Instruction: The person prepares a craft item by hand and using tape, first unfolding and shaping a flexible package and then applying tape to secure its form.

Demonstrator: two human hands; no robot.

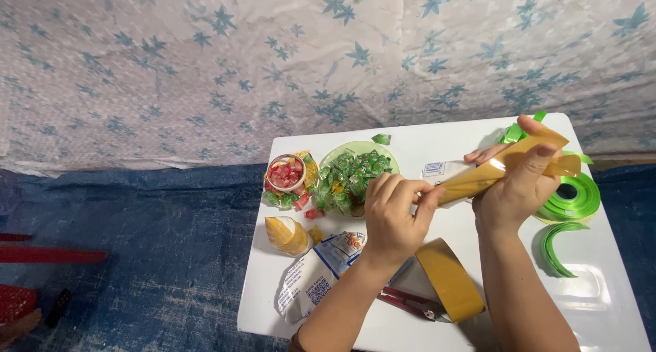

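— White table (601, 304) on a blue floor (137, 256), and a cloth with blue leaves (171, 65) behind it. What are the hands doing?

— Both hold a yellow paper cone (502, 171) above the table. The left hand (393, 219) pinches its thin tip. The right hand (512, 188) is wrapped around its wide end.

— Which way does it point?

— It lies slanted. The tip points down and left, the wide end up and right.

— Any packets?

— A crumpled white and blue bag (318, 273) lies at the front, left of the left arm. A small white box with a blue label (441, 170) sits behind the cone. A green plate of green-wrapped candies (352, 174) is near a little cup of red candies (285, 173). A finished yellow cone (288, 234) lies just in front of them. Green ribbon roll (570, 198) is on the right, and a yellow sheet roll (451, 280) at the front.
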